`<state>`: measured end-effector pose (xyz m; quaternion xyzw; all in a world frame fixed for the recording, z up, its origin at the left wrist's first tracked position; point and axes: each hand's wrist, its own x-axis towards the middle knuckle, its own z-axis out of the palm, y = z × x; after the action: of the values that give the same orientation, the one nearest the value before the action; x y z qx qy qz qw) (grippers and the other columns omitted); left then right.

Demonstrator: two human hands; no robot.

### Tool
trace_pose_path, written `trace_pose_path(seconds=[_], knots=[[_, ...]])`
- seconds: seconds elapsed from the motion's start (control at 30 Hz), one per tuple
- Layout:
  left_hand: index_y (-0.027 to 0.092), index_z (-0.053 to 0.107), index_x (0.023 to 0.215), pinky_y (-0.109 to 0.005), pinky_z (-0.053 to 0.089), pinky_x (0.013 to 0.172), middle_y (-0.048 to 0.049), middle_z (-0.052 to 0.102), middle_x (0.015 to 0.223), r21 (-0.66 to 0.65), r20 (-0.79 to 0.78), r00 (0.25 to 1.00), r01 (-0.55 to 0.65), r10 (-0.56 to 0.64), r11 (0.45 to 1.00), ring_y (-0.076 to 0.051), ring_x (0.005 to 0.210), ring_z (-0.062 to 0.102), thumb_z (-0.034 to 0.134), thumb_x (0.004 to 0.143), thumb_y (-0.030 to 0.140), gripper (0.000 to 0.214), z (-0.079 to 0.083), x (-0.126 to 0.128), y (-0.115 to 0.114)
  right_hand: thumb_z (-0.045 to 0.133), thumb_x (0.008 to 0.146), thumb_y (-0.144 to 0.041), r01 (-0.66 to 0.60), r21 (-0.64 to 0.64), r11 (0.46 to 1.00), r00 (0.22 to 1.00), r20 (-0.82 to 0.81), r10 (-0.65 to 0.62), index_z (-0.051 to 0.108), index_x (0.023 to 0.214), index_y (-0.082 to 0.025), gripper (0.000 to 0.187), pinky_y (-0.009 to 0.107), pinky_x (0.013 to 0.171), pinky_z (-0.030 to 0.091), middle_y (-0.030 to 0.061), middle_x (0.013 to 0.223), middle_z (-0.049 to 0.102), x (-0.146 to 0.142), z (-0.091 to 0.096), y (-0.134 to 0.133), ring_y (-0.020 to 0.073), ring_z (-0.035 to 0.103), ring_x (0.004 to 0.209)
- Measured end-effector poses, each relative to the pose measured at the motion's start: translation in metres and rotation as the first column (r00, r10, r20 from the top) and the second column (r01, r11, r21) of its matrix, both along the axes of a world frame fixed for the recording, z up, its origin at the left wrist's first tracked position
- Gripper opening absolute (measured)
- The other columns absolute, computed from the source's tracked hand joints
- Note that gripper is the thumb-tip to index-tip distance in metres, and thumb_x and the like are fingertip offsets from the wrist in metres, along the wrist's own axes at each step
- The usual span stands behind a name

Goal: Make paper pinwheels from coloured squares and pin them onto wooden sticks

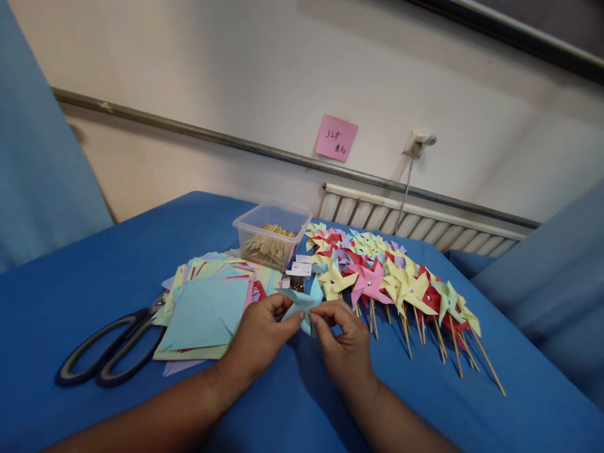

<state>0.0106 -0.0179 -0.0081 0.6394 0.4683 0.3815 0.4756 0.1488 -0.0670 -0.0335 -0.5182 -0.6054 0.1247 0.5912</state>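
Note:
Between my two hands is a light blue paper pinwheel (314,293) with its blades partly folded toward the middle; no stick shows on it. My left hand (264,330) pinches it from the left, thumb near its centre. From the right, my right hand (344,340) grips its lower right edge between thumb and finger. The fingertips hide part of the paper's centre. Just behind the pinwheel stands a small open box (297,281) with dark contents I cannot make out. A stack of coloured paper squares (207,314), light blue on top, lies left of my left hand.
Scissors (117,346) lie left of the paper stack. A clear plastic bin (245,234) of thin wooden sticks (268,245) stands behind. Several finished pinwheels on sticks (370,283) spread across the right of the blue table (425,402). A radiator (368,211) runs along the wall.

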Motion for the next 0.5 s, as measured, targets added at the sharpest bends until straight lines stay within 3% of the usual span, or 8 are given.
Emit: trace_pose_path(seconds=[0.13,0.5], knots=[[0.018,0.056,0.061,-0.022,0.034,0.049,0.0071,0.047,0.054,0.007,0.011,1.000,-0.027,0.027,1.000,-0.010,0.053,0.042,0.064,0.068,0.033,0.017,0.0028,0.0009,-0.0022,0.058,0.083,-0.015,0.011,-0.005,1.000,1.000,0.025,-0.010,0.068,0.080,-0.021,0.012,0.026,0.065,0.047,0.0015,0.076,0.066,-0.0006,0.0008,-0.0005,0.0149,0.060,0.070],[0.019,0.067,0.071,-0.023,0.045,0.058,0.0021,0.068,0.066,0.089,-0.009,0.999,-0.049,0.050,0.995,-0.015,0.062,0.060,0.063,0.070,0.029,0.010,0.0042,0.0014,-0.0064,0.059,0.082,-0.015,0.009,-0.015,1.000,1.000,-0.005,-0.009,0.067,0.077,-0.020,0.011,0.025,0.062,0.044,-0.0001,0.071,0.063,-0.0022,-0.0014,-0.0001,0.0139,0.057,0.066]])
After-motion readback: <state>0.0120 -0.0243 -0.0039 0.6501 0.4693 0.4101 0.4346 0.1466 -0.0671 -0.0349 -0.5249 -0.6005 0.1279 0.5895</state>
